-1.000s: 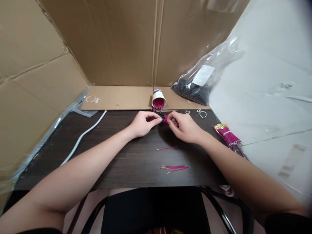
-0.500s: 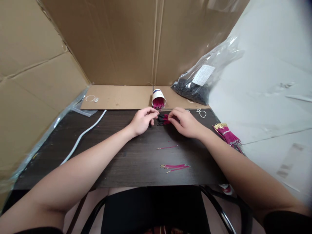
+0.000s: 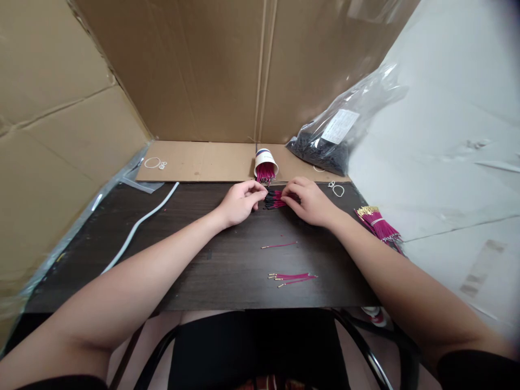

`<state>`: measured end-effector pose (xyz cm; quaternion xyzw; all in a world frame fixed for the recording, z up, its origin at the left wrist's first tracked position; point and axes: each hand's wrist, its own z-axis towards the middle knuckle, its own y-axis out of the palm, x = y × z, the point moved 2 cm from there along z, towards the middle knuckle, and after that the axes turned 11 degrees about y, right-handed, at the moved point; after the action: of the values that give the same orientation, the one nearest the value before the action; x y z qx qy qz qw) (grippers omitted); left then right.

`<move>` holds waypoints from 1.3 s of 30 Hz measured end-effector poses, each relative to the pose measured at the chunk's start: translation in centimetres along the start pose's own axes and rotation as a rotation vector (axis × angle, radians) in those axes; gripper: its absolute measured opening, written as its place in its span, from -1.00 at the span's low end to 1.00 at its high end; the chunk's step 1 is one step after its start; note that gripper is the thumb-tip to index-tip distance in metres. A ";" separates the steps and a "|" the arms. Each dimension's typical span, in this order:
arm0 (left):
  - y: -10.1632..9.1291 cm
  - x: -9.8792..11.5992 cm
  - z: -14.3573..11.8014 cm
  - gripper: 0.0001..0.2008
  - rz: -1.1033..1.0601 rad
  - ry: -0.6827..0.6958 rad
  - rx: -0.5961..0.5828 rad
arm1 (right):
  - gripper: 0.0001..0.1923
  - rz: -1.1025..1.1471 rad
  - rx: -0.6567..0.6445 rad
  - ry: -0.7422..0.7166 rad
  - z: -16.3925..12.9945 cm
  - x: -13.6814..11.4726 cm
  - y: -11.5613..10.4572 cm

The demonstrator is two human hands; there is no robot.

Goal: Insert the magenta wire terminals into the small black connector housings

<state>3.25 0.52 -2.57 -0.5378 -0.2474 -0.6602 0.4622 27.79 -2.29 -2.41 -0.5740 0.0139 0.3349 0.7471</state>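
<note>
A pile of magenta wires (image 3: pixel 277 199) with black sleeved ends lies on the dark table between my hands. My right hand (image 3: pixel 305 200) curls over the magenta side of the pile, thumb and fingers closed on the wires. At the black ends is my left hand (image 3: pixel 244 201), thumb and index pinched together; whatever sits between those fingertips is too small to make out. Just behind the pile, a tipped paper cup (image 3: pixel 265 157) holds more magenta wires, its mouth facing me. Nearer to me lie a single wire (image 3: pixel 279 245) and several loose wires with gold tips (image 3: pixel 291 278).
A clear bag of small black parts (image 3: pixel 320 146) rests at the back right. At the right edge lies a tied wire bundle (image 3: pixel 379 223). Rubber bands (image 3: pixel 336 189), a white tube (image 3: pixel 140 225) and a cardboard strip (image 3: pixel 203 162) are on the table. Cardboard walls (image 3: pixel 182 70) stand behind and left.
Both hands stay at the pile, with only slight finger movement. The left fingertips have closed a little at the black ends. The whole view has shifted slightly.
</note>
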 end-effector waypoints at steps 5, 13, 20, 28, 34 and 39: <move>-0.1 0.0 0.0 -0.80 0.029 0.010 -0.019 | -0.88 0.005 -0.014 0.027 -0.1 -0.5 -1.3; -0.1 -0.2 -0.1 -0.79 0.064 0.013 -0.028 | -0.95 -0.035 -0.404 0.185 -0.9 -1.0 -5.6; -0.1 -0.2 0.0 -0.78 0.069 0.009 -0.036 | -0.89 -0.059 -0.486 0.209 -0.9 -1.3 -4.8; 0.0 -0.3 -0.2 -0.77 0.082 0.005 -0.054 | -0.88 -0.190 -0.476 0.156 -1.2 -1.8 -3.3; 0.2 0.3 -0.5 -0.71 0.148 0.054 -0.183 | -0.93 -0.085 -0.298 0.049 -1.5 -3.9 -2.3; 0.3 0.6 -0.9 -0.67 0.116 0.091 -0.357 | -0.91 0.092 -0.232 -0.062 -1.5 -5.2 -1.1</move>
<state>3.10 -0.57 -2.30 -0.5943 -0.0738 -0.6896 0.4072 24.92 -6.26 0.10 -0.6445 -0.0217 0.3858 0.6598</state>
